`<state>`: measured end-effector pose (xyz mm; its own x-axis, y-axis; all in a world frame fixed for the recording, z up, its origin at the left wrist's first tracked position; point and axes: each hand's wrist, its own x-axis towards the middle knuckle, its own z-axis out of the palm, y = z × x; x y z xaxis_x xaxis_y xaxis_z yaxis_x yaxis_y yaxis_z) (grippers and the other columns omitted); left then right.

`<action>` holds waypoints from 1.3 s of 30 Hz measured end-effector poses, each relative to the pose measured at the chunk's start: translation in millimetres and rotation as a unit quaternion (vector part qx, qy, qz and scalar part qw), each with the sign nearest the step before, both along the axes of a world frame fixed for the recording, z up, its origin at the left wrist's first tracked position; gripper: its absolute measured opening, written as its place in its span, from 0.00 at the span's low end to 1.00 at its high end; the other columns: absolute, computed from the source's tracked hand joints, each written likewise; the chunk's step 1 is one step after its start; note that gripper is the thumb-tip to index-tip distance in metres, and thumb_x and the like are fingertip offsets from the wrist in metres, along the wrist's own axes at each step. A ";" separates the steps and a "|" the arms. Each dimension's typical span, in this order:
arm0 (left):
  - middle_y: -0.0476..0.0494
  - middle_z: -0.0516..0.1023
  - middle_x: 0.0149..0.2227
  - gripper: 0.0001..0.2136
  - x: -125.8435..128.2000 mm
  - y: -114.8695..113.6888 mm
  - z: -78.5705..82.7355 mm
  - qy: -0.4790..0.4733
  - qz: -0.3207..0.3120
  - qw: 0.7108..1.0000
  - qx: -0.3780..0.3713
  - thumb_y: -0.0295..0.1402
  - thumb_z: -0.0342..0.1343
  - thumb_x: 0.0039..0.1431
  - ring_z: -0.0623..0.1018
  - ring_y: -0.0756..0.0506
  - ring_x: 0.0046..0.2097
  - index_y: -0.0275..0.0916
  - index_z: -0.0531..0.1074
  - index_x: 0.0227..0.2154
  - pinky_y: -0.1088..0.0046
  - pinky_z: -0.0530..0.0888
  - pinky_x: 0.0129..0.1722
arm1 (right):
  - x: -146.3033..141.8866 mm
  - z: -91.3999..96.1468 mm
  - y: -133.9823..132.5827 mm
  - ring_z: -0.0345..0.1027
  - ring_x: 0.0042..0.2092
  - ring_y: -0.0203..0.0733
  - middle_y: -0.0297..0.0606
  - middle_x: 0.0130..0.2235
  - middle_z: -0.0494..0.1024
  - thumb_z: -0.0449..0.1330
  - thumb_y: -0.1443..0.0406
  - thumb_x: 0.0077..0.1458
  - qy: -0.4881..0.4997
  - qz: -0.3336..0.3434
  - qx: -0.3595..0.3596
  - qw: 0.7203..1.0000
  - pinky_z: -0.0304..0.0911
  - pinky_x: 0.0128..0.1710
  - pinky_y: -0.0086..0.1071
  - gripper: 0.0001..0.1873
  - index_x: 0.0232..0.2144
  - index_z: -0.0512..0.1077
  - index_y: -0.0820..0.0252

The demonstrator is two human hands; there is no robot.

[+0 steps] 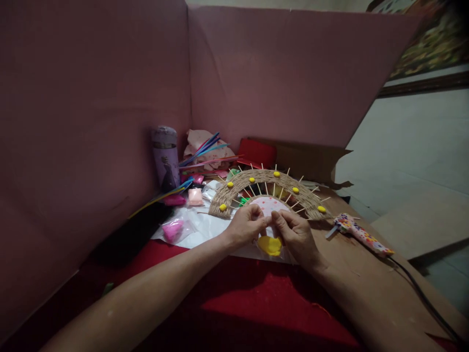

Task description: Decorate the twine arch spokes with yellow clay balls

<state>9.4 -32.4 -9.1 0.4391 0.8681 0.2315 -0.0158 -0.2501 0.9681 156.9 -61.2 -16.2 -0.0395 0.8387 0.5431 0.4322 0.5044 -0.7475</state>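
My left hand and my right hand are close together, fingertips pinched on the top of a small clear bag of yellow clay. The bag hangs below my fingers, its upper edge mostly hidden by them. Just behind stands a half-round, fan-like piece woven of twine, with thin sticks poking out along its arc. Several yellow clay dots sit on the twine band. Its inner half-circle is white cloth with pink dots, partly covered by my hands.
A flowered hot glue gun lies on brown cardboard at right, its cord trailing toward the front. At left stand a purple tumbler, pipe cleaners and a bag of pink clay. Pink panels wall the back and left.
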 end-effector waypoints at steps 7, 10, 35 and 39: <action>0.52 0.68 0.16 0.17 0.9 -1.6 1.1 -0.008 -0.016 1.000 -0.008 0.46 0.56 0.50 0.65 0.55 0.14 0.38 0.59 0.22 0.81 0.60 0.13 | -0.5 -3.7 2.3 0.51 0.21 0.32 0.29 0.18 0.58 0.53 0.54 0.58 0.004 -0.008 0.005 1.000 0.49 0.20 0.27 0.23 0.16 0.61 0.60; 0.54 0.67 0.15 0.16 2.5 -1.1 0.3 -0.027 -0.019 0.999 -0.014 0.45 0.56 0.50 0.64 0.55 0.14 0.38 0.60 0.23 0.81 0.60 0.13 | 0.3 -5.7 5.1 0.51 0.22 0.32 0.29 0.18 0.58 0.54 0.53 0.56 0.022 -0.023 -0.003 0.999 0.50 0.20 0.27 0.22 0.17 0.62 0.60; 0.51 0.70 0.18 0.16 -0.6 3.6 0.7 -0.105 0.007 0.993 -0.044 0.44 0.59 0.46 0.64 0.56 0.15 0.34 0.66 0.21 0.81 0.62 0.13 | 0.2 1.8 5.6 0.50 0.15 0.28 0.26 0.15 0.59 0.58 0.48 0.50 0.175 -0.034 -0.078 0.981 0.47 0.12 0.24 0.24 0.18 0.63 0.60; 0.51 0.70 0.17 0.15 -3.1 9.9 -0.3 -0.135 0.060 0.988 -0.042 0.42 0.59 0.46 0.65 0.56 0.14 0.34 0.66 0.21 0.81 0.62 0.12 | -0.2 2.1 5.5 0.48 0.13 0.27 0.25 0.13 0.61 0.56 0.48 0.52 0.205 -0.016 -0.090 0.974 0.44 0.11 0.23 0.22 0.24 0.66 0.61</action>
<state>6.4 -22.5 -9.4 0.2635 0.9316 0.2502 -0.2506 -0.1843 0.9504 156.7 -55.7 -14.2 0.1783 0.9188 0.3521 0.0913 0.3408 -0.9357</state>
